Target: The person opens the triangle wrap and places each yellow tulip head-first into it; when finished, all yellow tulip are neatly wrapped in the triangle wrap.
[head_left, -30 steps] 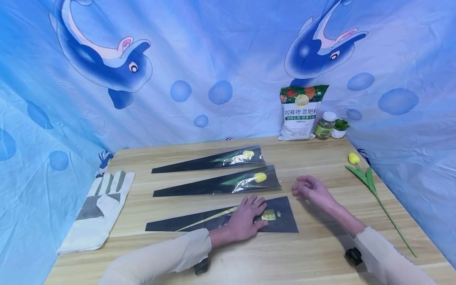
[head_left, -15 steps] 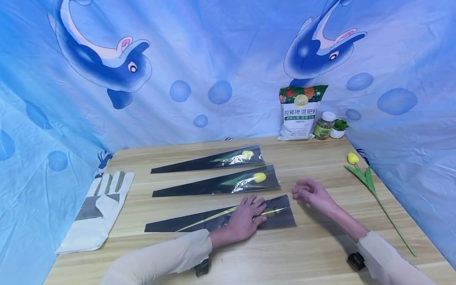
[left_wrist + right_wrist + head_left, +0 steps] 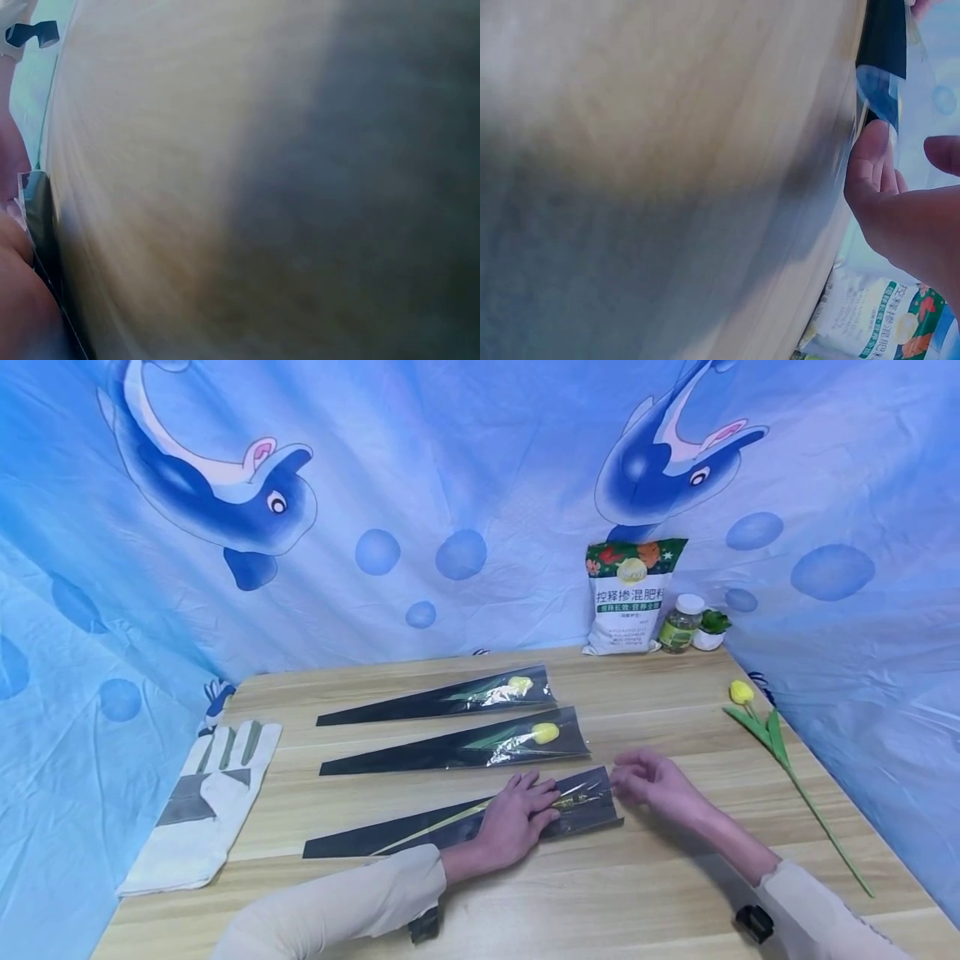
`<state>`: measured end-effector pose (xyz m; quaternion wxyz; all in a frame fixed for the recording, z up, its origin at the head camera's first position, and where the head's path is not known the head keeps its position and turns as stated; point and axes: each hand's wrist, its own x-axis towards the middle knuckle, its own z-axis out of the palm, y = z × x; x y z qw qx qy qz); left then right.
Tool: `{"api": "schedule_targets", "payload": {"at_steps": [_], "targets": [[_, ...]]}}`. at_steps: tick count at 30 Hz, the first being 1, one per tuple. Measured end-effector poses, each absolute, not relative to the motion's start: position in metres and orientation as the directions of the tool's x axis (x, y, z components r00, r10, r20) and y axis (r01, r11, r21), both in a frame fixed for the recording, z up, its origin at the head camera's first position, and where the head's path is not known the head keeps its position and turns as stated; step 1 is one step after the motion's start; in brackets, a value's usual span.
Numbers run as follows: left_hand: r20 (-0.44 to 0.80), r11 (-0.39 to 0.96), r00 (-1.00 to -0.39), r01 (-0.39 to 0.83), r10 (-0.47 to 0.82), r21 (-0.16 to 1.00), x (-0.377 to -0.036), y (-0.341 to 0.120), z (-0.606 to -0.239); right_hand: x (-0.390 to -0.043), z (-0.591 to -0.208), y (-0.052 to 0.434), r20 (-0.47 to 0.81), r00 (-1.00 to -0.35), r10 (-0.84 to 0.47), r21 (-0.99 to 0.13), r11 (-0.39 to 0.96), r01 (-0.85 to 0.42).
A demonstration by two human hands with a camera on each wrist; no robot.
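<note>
In the head view my left hand (image 3: 513, 818) rests with fingers extended on the nearest black flower sleeve (image 3: 585, 806), which has a clear front and gold print. The sleeve's wide right end curls up along its near edge. Beside that end is my right hand (image 3: 660, 787), its fingers bent. In the right wrist view its fingertips are at the mouth of the sleeve (image 3: 883, 37), and the thumb stands apart from them. Whether they touch the film I cannot tell. The left wrist view catches only part of my left hand (image 3: 26, 307) beside the sleeve's dark edge.
Two black sleeves, each with a yellow tulip (image 3: 545, 732), lie farther back. A loose yellow tulip (image 3: 741, 693) lies at the right. Work gloves (image 3: 202, 810) lie at the left. A fertilizer bag (image 3: 628, 602), a jar (image 3: 681, 625) and a potted succulent (image 3: 711, 628) stand at the back.
My right hand has shifted slightly down and left toward the near sleeve's mouth. That sleeve's right end has gone from flat to curled up. My left hand stays almost in place.
</note>
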<state>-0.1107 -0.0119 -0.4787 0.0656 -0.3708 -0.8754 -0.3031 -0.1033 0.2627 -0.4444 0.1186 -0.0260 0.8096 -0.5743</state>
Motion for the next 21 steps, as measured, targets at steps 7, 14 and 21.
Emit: {"api": "schedule_targets", "payload": {"at_steps": [7, 14, 21], "targets": [[0.401, 0.497, -0.698, 0.709, 0.593, 0.500, -0.111, -0.012, -0.479, -0.101, -0.448, 0.261, -0.143, -0.971, -0.189, -0.929, 0.364, 0.066], [0.430, 0.444, -0.695, 0.708, 0.576, 0.549, -0.113, -0.012, -0.479, -0.104, -0.450, 0.255, -0.057, -0.988, -0.140, -0.905, 0.426, -0.009], [0.424, 0.473, -0.714, 0.692, 0.557, 0.545, -0.114, -0.011, -0.480, -0.090, -0.437, 0.242, 0.022, -1.000, -0.010, -0.903, 0.430, -0.024]]}}
